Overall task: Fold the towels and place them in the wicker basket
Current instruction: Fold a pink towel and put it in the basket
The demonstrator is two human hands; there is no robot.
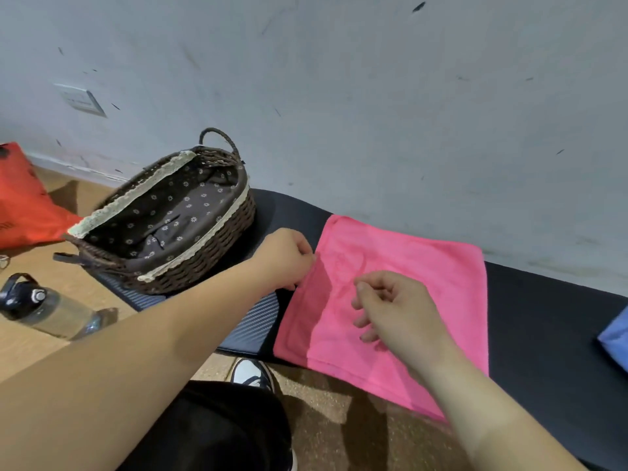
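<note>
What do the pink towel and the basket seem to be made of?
Pink towel: probably microfibre or terry cloth, matte and fuzzy, with stitched hems. Basket: dark brown woven wicker or rope, in braided rows, lined with flowered fabric, lace-edged.

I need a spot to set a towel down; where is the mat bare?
Bare mat lies between the pink towel and the blue cloth at right. The strip between wicker basket and towel is narrow, crowded by the left hand.

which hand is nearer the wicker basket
Left. The left hand pinches the pink towel at its left edge, just right of the wicker basket; the right hand is over the towel's middle, farther off.
</note>
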